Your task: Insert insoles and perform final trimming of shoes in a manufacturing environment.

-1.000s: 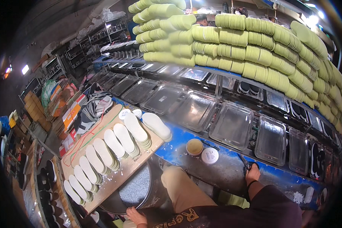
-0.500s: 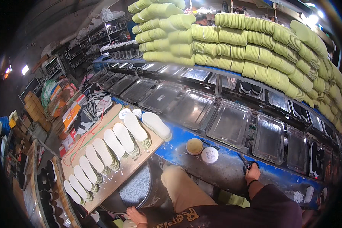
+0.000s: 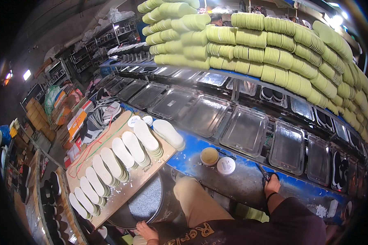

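Observation:
My right hand (image 3: 272,186) is closed round the black handles of a pair of scissors (image 3: 268,174), at the edge of the blue worktable (image 3: 249,183). The scissor blades point away over the tabletop. At the bottom, my left hand (image 3: 146,232) lies beside the rim of a round metal bin (image 3: 161,210) of pale crumbs, with its fingers stretched out and no object visible in it. Stacks of white-topped insoles (image 3: 105,165) stand in a row on a wooden board (image 3: 145,178) to the left. An open tub (image 3: 209,156) and a white lid (image 3: 226,165) sit on the blue table.
Shiny metal trays (image 3: 244,131) line a conveyor beyond the table. Above it, piles of yellow-green insoles (image 3: 251,37) fill a shelf. Dark shoes (image 3: 55,183) stand on a rack at left. Cardboard and shoe parts (image 3: 79,122) clutter the left side.
The metal trays on the conveyor have shifted slightly to the left. Both hands and the scissors stay in place.

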Motion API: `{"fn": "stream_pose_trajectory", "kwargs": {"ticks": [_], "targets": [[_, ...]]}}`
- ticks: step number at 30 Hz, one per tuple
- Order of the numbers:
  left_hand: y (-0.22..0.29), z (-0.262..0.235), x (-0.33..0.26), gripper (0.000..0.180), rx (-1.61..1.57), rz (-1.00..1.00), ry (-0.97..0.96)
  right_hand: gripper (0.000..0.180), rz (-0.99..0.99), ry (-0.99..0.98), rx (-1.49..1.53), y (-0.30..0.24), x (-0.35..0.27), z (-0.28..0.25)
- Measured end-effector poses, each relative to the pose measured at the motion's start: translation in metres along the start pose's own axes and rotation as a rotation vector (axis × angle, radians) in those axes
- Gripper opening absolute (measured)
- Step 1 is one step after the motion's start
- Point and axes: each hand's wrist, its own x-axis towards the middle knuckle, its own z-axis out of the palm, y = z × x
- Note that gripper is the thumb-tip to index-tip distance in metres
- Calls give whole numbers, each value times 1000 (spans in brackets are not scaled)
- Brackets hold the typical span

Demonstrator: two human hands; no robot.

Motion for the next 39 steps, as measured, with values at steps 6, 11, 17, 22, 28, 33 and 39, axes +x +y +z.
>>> {"fn": "stream_pose_trajectory", "kwargs": {"ticks": [6, 11, 17, 22, 28, 33, 39], "targets": [[1, -1, 2, 59, 1, -10, -27, 23, -4, 2, -5, 5, 2, 4], [-4, 6, -1, 61, 18, -26, -20, 21, 2, -14, -21, 0, 2, 1], [-4, 7, 1, 61, 23, -38, -35, 24, -9, -1, -30, 6, 3, 7], [-4, 8, 1, 61, 25, -19, -19, 23, -2, -1, -23, 0, 1, 1], [-4, 7, 1, 61, 36, -19, -13, 23, -1, 6, -10, 7, 2, 8], [-5, 9, 1, 58, 40, -4, 8, 23, -6, 9, -15, 5, 2, 7], [-2, 4, 1, 55, 6, -19, -29, 23, -1, 10, -16, 3, 2, 7]]}}
